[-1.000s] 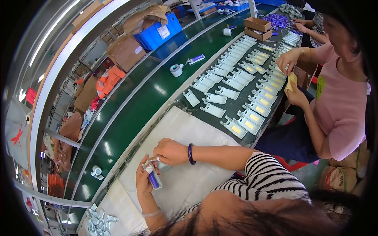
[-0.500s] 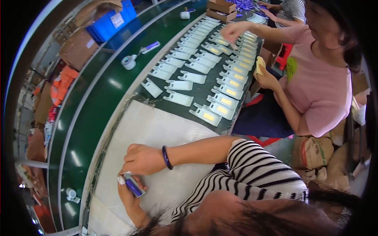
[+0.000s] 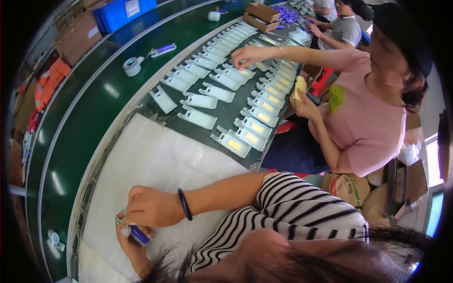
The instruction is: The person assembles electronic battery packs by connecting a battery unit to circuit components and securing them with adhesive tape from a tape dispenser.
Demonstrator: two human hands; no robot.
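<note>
My left hand (image 3: 126, 244) is closed around a small oblong purple piece (image 3: 140, 235) with silvery edges, held tilted just above a white sheet. Over its upper end bends my right hand (image 3: 153, 206), a dark bracelet on the wrist, its fingers pinched together. A small pale, shiny bit (image 3: 120, 217) shows by the fingertips; what the right fingers grip is partly hidden. The white sheet (image 3: 155, 141) covers the bench under both hands. Beyond it lie rows of white plates (image 3: 198, 117), several with yellow rectangles on them.
A co-worker in pink (image 3: 373, 108) reaches a hand (image 3: 252, 55) over the plates and holds a yellow pad (image 3: 299, 89). Left runs a green conveyor (image 3: 101, 106) with a round white device (image 3: 132, 66) and another (image 3: 55, 239). Cardboard trays (image 3: 261, 17) stand at the far end.
The view has shifted, so the bench appears farther left. The co-worker's reaching hand has moved down toward nearer plates. My hands stay together at the purple piece.
</note>
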